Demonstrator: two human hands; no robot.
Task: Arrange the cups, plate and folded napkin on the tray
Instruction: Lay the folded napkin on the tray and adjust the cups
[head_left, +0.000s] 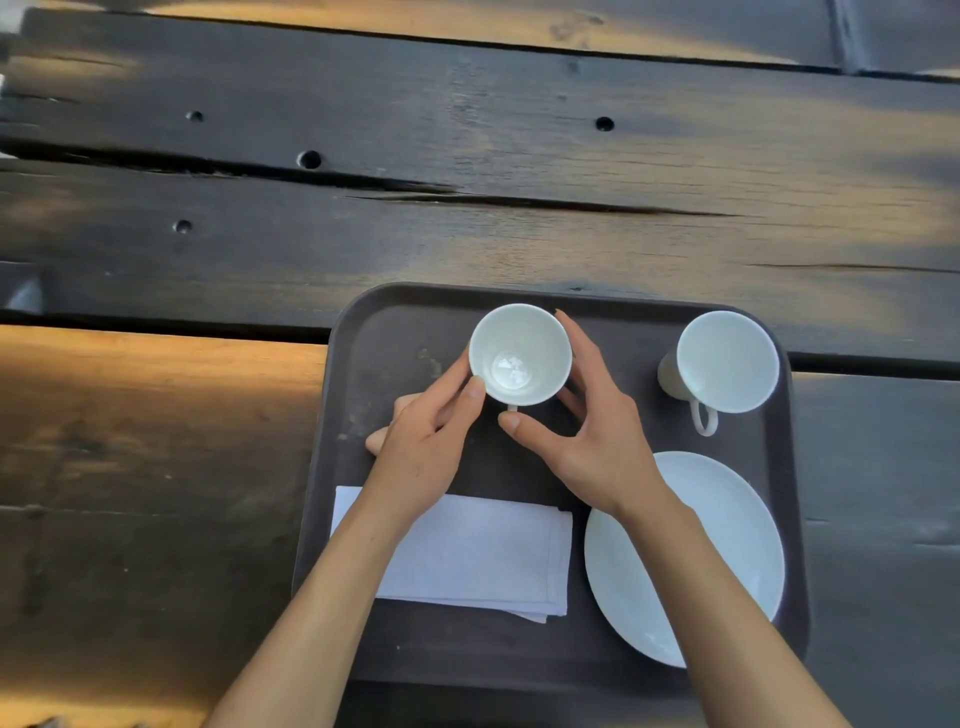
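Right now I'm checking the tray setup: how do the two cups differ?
The middle cup is cradled between the left hand and right hand; the right-corner cup stands free. The middle cup's handle is mostly hidden near the thumbs; the corner cup's handle shows fully, pointing toward the plate. Both are white, upright, empty, and over the tray.

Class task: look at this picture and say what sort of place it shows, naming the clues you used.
Probably a café or home dining spot, perhaps outdoors. Clues: a rough, cracked plank table, a dark serving tray, and white cups with a plate and folded napkin.
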